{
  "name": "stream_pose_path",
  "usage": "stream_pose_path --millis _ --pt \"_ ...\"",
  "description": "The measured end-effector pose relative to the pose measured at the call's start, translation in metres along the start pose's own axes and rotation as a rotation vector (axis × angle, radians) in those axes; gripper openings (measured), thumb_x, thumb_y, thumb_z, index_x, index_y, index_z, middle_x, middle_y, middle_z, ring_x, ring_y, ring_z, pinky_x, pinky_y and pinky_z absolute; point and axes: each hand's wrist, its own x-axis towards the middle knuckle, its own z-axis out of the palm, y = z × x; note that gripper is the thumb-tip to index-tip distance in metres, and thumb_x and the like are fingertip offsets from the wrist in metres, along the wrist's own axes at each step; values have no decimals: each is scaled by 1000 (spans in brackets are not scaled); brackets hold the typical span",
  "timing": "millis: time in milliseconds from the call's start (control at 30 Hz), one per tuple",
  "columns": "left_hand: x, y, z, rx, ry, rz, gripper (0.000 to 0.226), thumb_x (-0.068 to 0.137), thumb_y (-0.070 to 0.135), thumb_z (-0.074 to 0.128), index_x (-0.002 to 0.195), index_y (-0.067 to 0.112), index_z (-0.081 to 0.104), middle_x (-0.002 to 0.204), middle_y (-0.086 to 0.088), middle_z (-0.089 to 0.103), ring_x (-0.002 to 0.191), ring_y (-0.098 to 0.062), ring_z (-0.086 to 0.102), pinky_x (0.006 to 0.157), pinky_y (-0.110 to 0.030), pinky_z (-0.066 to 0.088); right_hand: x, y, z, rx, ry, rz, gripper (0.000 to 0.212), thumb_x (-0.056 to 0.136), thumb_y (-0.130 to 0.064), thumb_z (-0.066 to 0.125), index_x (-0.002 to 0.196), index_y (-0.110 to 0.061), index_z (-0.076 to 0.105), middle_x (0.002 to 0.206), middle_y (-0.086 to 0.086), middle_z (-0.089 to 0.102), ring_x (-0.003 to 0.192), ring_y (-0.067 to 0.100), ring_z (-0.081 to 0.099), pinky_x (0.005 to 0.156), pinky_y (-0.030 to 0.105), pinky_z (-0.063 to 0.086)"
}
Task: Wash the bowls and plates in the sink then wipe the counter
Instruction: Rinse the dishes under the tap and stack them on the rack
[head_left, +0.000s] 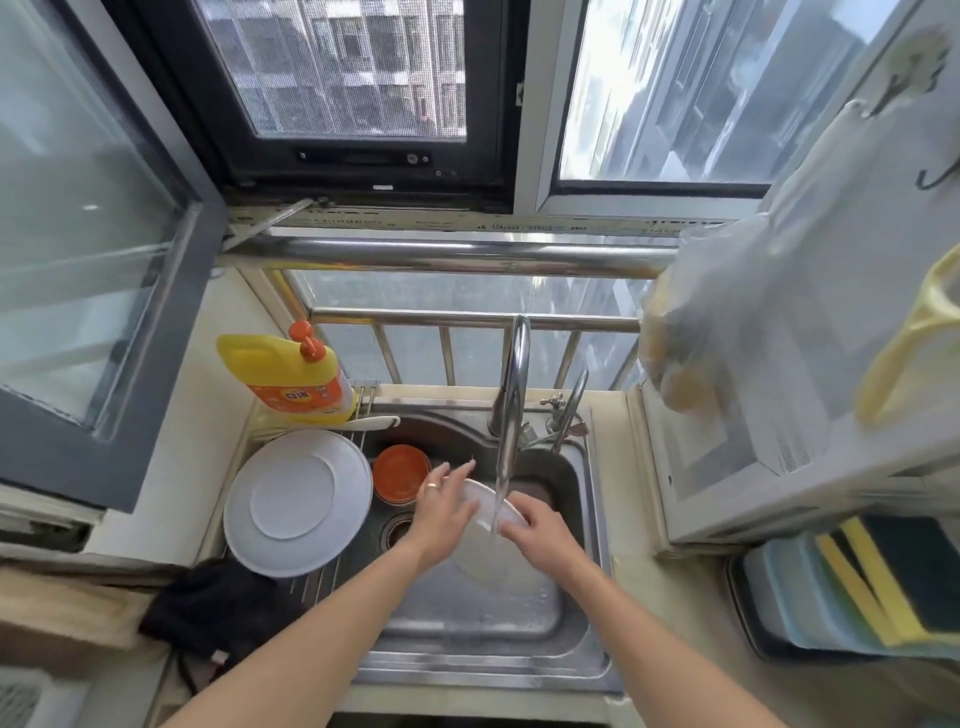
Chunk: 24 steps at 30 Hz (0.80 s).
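Plate (300, 501) on rack (332, 569), left of sink (488, 618)

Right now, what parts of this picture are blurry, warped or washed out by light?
Head view: the wide lens bows the dark window frame and steel rail; the clear hanging plastic bag at right is soft and blurred; daylight whitens the right pane; the white plate under the running tap is slightly smeared.
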Motion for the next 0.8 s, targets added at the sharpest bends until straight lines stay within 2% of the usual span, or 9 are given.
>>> stream_pose_path --millis 67,133,200,267,333,433,533,667,800 --pt "-1 2 17 91 -27 3 57 106 34 40 159 36 18 167 -1 -1 155 -24 -7 125 -45 3 -6 4 12 130 1 44 23 79 -33 59 86 -11 58 75 -2 58 71 9 48 70 39 41" --pt "-3 0 37 160 -71 25 56 108 39 32 157 43 5 168 1 -13 154 -22 -16 124 -46 -4 -11 5 23 249 -29 86 14 82 -27 59 81 -13 58 74 -5 58 72 13 51 70 39 40" --pt "-8 1 52 123 -135 40 51 109 41 25 154 48 3 168 2 -15 153 -17 -21 124 -50 -5 -14 2 30 393 -84 136 16 94 -21 55 97 -18 70 89 -5 74 87 18 69 74 37 53" --pt "-13 3 63 50 -140 60 50 110 41 20 158 45 6 168 3 -15 152 -13 -23 124 -51 -7 -15 6 35 512 -104 214 26 100 -15 49 114 -19 71 103 0 77 103 18 72 85 38 60" --pt "-18 4 68 27 -119 73 49 110 43 16 158 45 8 167 8 -15 151 -9 -23 124 -49 -8 -16 11 38 596 -91 255 24 96 -13 54 114 -9 69 107 11 76 103 21 72 91 44 59" --pt "-23 -7 71 135 -146 86 51 109 41 17 159 42 7 168 7 -12 153 -12 -18 125 -49 -5 -14 23 41 672 -34 319 36 83 -17 66 114 2 64 106 21 74 96 27 72 88 45 57" --pt "-33 -22 71 246 -134 111 53 110 37 21 160 40 6 169 5 -2 156 -16 -4 125 -50 7 -14 30 44 775 32 373 25 95 -6 57 118 -2 65 103 14 77 98 28 75 83 40 61" --pt "-47 -48 74 224 -140 96 51 109 41 14 159 45 1 169 10 -1 155 -6 -5 127 -44 3 -13 32 44 838 138 455 21 101 -4 51 118 -1 63 105 14 75 95 27 73 71 32 59" --pt "-59 -61 67 325 -107 -79 56 109 17 18 161 35 8 170 -2 -3 156 -19 -9 123 -48 -1 -12 32 42 894 188 558 22 103 -4 50 123 3 58 112 16 69 97 24 68 69 28 57"
